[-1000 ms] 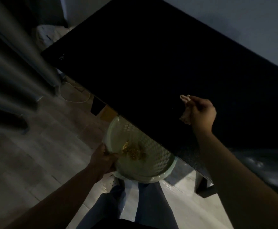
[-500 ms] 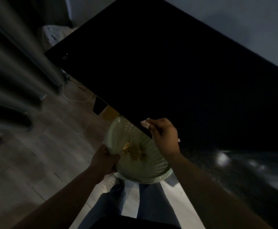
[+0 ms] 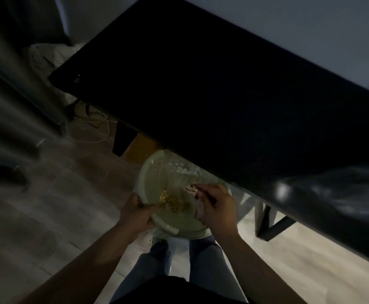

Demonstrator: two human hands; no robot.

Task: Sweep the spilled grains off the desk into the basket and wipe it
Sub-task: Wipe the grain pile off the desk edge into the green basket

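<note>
Sweeping step apparently closing: yellow spilled grains heaped in pale green round plastic basket, rim gripped by left hand below black bench edge; right hand clutching small pale cloth above basket. Next, likely: cloth back onto bench, wiping.

One head-worn camera looks steeply down from close above. The desk edge runs just beyond the fingers, with the floor below them.

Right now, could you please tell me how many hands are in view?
2. The left hand grips the near rim of the basket; the right hand holds a pale cloth over the basket.
</note>
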